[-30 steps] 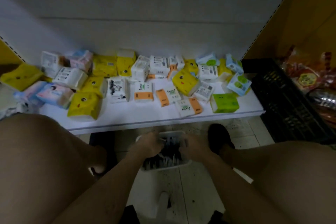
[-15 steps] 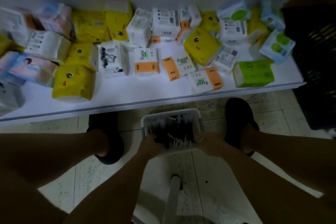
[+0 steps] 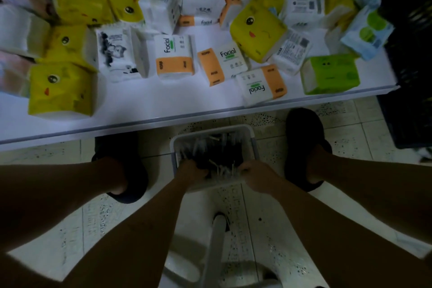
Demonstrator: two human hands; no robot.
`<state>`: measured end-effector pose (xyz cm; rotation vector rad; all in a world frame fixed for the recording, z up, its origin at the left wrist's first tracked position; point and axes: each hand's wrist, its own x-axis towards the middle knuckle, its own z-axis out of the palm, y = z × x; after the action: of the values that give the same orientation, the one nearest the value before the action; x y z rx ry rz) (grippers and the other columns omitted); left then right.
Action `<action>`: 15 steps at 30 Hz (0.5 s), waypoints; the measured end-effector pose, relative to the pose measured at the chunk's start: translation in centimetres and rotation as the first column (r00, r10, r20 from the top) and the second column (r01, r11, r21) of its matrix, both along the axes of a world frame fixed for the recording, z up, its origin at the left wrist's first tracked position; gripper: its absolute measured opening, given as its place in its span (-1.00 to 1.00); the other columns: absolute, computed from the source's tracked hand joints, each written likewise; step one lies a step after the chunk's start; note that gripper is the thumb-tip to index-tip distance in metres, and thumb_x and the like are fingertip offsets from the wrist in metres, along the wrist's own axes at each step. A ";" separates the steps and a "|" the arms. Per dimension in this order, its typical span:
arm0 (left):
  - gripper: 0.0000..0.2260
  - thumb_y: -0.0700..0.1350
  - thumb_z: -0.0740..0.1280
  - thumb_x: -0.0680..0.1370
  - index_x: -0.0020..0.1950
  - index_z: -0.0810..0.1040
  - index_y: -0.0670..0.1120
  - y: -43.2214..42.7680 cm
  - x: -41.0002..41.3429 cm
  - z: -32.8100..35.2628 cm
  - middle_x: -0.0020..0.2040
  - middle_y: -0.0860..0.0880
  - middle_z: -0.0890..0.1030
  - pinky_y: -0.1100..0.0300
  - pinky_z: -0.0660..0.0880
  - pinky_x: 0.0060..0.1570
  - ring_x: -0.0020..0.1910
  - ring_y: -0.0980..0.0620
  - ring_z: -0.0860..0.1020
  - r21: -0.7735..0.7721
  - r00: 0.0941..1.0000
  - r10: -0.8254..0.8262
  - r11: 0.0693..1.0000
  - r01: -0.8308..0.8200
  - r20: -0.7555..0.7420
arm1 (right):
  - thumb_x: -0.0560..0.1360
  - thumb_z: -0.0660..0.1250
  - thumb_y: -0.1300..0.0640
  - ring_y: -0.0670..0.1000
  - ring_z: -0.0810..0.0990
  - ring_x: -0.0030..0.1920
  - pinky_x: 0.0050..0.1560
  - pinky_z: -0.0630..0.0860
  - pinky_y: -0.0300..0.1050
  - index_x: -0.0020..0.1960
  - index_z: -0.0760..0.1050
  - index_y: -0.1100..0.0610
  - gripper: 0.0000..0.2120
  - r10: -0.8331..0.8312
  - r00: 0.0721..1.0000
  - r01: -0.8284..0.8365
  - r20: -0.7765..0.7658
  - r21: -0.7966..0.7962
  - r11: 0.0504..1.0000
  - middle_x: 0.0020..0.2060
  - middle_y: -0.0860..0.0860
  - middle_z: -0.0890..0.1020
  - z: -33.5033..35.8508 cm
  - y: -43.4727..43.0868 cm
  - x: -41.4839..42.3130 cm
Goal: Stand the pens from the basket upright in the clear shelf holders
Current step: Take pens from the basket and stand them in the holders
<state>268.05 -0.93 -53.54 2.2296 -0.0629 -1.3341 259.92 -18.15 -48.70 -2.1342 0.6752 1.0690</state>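
A white plastic basket full of dark pens with pale ends sits on the tiled floor between my feet, just below the shelf edge. My left hand is at the basket's near left side, fingers curled down among the pens. My right hand is at the near right side, fingers curled over the pens and the rim. What each hand holds is hidden in the dark. No clear holders are in view.
A low white shelf carries several tissue packs: yellow, orange-and-white, green. A black crate stands at the right. My dark shoes flank the basket. A white stool frame is below me.
The camera has tilted down and moved closer, so the shelf back wall has left the view. Both hands stay in the basket, now at its near edge.
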 end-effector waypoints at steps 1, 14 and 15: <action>-0.76 -0.19 0.32 0.54 0.15 0.58 -0.27 0.2 -0.4 -0.5 0.09 -0.25 0.61 -0.01 0.53 0.11 0.09 -0.19 0.56 0.028 0.999 0.002 1.000 -0.003 0.038 | 0.61 0.12 0.24 0.00 0.38 -0.01 -0.01 0.32 -0.22 0.28 0.49 0.25 -0.70 0.017 1.000 -0.017 0.004 -0.002 1.000 0.21 0.21 0.55 -0.2 0.2 0.1; -0.76 -0.31 0.26 0.54 0.13 0.63 -0.16 0.5 -1.2 2.2 0.12 -0.12 0.62 0.19 0.52 0.01 0.03 -0.06 0.60 0.005 0.914 0.210 0.974 -0.226 0.346 | 0.59 0.15 0.15 0.18 0.32 0.34 0.32 0.38 0.11 0.33 0.45 0.14 -0.67 0.440 0.898 -0.431 -0.022 -0.250 0.867 0.28 0.14 0.42 -3.8 4.7 1.4; -0.77 -0.30 0.25 0.54 0.13 0.61 -0.16 0.7 -1.0 2.2 0.10 -0.13 0.62 0.23 0.53 -0.11 -0.02 -0.05 0.60 0.008 0.921 0.226 0.970 -0.241 0.316 | 0.59 0.15 0.17 0.18 0.33 0.33 0.31 0.39 0.10 0.30 0.47 0.15 -0.69 0.450 0.893 -0.442 -0.032 -0.257 0.860 0.26 0.14 0.45 -3.8 4.7 1.4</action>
<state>267.08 -0.27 -51.29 2.3834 0.1192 -0.8559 261.33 -13.41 -52.52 -2.6117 0.3167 1.2371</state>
